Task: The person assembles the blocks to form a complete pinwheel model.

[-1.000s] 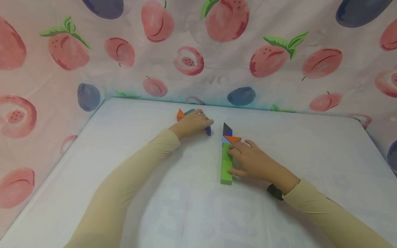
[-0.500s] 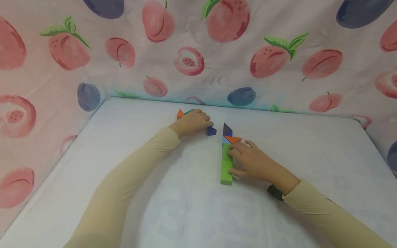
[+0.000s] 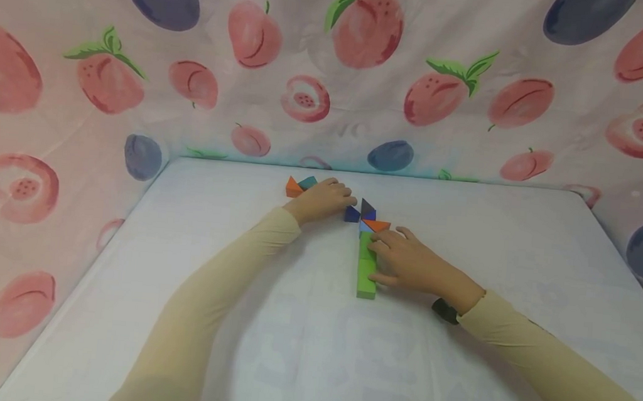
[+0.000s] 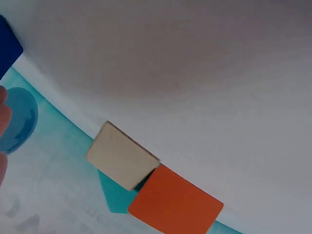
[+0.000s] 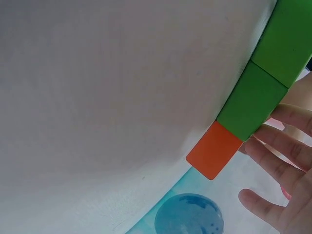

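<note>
My left hand pinches a dark blue block just left of a row of blocks. In the left wrist view this block and a few fingertips show at the left edge. Two green blocks form the near part of the row. Beyond them lie a light blue piece, an orange triangular block and a slanted block with dark and blue faces. My right hand rests against the row's right side, fingers extended along the green blocks in the right wrist view.
Left of my left hand sit an orange block and a teal block, near the far edge of the white table. A dark object is by my right cuff. Fruit-patterned cloth hangs behind the table.
My left hand has brought the dark blue block rightward to the row and turned it. More of the teal block shows behind the hand. The right hand has stayed in place.
</note>
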A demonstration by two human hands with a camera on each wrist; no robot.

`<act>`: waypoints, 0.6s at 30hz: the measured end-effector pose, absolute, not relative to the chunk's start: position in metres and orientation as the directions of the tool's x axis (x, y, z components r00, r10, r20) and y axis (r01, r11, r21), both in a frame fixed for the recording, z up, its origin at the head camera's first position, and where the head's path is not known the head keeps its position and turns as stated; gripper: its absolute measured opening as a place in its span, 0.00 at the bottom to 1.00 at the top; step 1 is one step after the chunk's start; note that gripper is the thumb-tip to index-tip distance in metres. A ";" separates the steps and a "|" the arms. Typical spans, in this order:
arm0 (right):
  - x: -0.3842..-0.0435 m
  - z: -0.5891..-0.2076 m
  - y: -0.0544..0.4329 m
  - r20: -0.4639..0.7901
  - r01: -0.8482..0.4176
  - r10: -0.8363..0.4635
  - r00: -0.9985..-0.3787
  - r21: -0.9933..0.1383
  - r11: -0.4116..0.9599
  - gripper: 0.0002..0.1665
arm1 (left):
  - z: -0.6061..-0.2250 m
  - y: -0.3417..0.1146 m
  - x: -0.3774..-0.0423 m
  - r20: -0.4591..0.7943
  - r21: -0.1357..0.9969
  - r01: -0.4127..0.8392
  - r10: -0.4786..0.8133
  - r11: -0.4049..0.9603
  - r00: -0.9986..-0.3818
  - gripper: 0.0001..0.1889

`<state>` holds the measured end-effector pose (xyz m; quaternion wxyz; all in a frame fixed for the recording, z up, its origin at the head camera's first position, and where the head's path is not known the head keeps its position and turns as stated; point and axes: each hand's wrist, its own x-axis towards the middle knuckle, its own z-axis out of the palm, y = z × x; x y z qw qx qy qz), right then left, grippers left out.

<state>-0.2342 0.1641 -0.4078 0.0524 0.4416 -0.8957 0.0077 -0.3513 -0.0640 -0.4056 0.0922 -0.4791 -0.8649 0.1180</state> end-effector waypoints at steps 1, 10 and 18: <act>-0.234 -0.408 0.164 0.100 -0.792 -0.790 -0.605 0.030 0.610 0.33 | -0.405 -0.064 -0.351 0.051 -0.280 0.804 0.845 0.524 -0.533 0.13; -0.233 -0.407 0.164 0.092 -0.782 -0.780 -0.619 0.025 0.623 0.34 | -0.403 -0.064 -0.347 0.022 -0.195 0.791 0.809 0.580 -0.588 0.18; -0.234 -0.409 0.165 0.091 -0.784 -0.782 -0.616 0.022 0.620 0.33 | -0.406 -0.059 -0.348 0.024 -0.211 0.815 0.836 0.540 -0.548 0.12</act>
